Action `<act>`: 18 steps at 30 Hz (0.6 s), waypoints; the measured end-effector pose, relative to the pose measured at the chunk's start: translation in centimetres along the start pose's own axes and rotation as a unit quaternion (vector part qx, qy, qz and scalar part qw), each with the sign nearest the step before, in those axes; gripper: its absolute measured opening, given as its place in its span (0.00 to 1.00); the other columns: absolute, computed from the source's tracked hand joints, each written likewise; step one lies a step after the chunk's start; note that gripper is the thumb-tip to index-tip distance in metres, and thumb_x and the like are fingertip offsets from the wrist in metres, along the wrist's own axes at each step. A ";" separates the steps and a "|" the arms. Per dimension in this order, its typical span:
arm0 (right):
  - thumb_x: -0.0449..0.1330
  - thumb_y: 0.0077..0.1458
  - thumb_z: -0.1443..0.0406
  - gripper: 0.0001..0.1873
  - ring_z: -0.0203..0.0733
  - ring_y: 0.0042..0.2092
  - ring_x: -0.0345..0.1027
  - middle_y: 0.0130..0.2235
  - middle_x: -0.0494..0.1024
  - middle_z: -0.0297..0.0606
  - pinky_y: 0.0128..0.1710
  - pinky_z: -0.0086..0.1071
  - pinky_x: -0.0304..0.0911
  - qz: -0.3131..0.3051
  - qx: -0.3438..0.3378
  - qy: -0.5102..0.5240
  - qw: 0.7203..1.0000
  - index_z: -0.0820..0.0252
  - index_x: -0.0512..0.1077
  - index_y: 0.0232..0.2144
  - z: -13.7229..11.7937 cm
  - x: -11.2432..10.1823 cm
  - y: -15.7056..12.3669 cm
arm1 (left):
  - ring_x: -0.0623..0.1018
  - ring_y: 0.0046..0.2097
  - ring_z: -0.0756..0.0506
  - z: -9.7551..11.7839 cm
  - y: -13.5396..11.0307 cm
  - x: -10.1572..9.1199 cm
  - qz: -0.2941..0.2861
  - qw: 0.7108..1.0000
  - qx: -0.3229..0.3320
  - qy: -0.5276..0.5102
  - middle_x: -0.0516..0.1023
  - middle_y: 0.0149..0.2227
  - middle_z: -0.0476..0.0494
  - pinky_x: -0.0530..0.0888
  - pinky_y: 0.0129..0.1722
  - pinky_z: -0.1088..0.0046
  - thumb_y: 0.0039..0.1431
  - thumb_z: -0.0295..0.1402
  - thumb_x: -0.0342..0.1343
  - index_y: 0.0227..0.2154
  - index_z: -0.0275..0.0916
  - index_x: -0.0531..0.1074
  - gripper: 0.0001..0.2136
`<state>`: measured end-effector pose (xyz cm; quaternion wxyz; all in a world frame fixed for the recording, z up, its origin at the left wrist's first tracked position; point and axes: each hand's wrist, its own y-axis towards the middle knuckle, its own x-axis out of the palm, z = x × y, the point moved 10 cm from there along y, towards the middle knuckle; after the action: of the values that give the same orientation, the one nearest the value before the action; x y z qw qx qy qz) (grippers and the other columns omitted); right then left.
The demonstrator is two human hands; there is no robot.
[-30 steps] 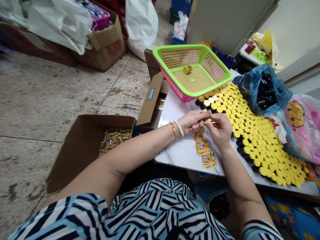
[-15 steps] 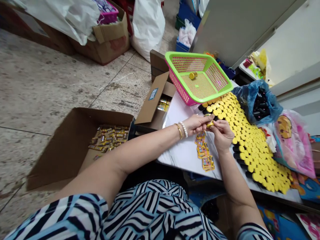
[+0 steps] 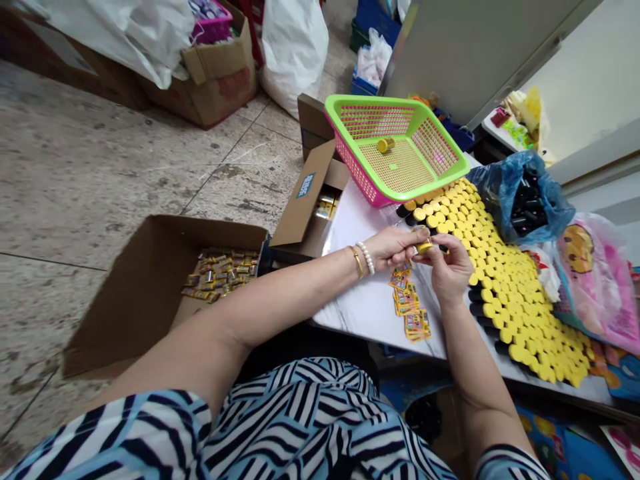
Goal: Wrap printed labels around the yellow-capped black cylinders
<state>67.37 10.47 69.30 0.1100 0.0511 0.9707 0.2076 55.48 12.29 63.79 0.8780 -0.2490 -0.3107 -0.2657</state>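
Observation:
Over the white marbled table (image 3: 355, 293), my left hand (image 3: 393, 247), with a pearl bracelet and a gold bangle, is closed around a small yellow container (image 3: 425, 247). The fingers of my right hand (image 3: 451, 267) are pinched at the container's other side; a small dark bit shows by its fingertips, too small to name. Below my hands lie overlapping stacks of printed yellow stickers (image 3: 410, 303). Beside my right hand stand rows of black pieces with round yellow caps (image 3: 505, 287). Fingers partly hide the held container.
A green-and-pink basket (image 3: 345, 157) holding one yellow container (image 3: 385, 145) sits at the table's far end. Left of the table are an open carton (image 3: 115, 300) of small wrapped cylinders and another carton (image 3: 303, 193). A blue bag (image 3: 493, 193) of black pieces stands at right.
My hands stay together on the small yellow container, which is slightly turned. My right hand has shifted a little to the right. The view has moved slightly.

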 end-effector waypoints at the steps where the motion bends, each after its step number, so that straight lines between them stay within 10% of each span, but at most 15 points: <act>1: 0.70 0.57 0.59 0.09 0.36 0.36 0.77 0.47 0.71 0.36 0.33 0.36 0.84 -0.004 -0.010 -0.006 1.000 0.53 0.77 0.39 -0.3 0.1 -0.1 | 0.57 0.11 0.60 0.0 0.1 0.1 -0.004 1.000 0.003 0.001 0.67 0.15 0.54 0.47 0.11 0.82 0.66 0.44 0.63 0.24 0.33 0.71 0.21; 18: 0.72 0.54 0.59 0.10 0.41 0.41 0.80 0.44 0.80 0.39 0.41 0.39 0.81 -0.008 -0.017 -0.045 0.999 0.57 0.79 0.36 -0.2 0.4 3.8 | 0.62 0.13 0.58 -0.1 0.6 -2.0 0.082 0.996 0.009 -0.046 0.70 0.17 0.51 0.53 0.13 0.82 0.64 0.52 0.61 0.26 0.33 0.70 0.24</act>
<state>67.16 13.90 71.00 0.1563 0.0509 0.9615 0.2204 54.53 13.31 62.24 0.8836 -0.2778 -0.3320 -0.1783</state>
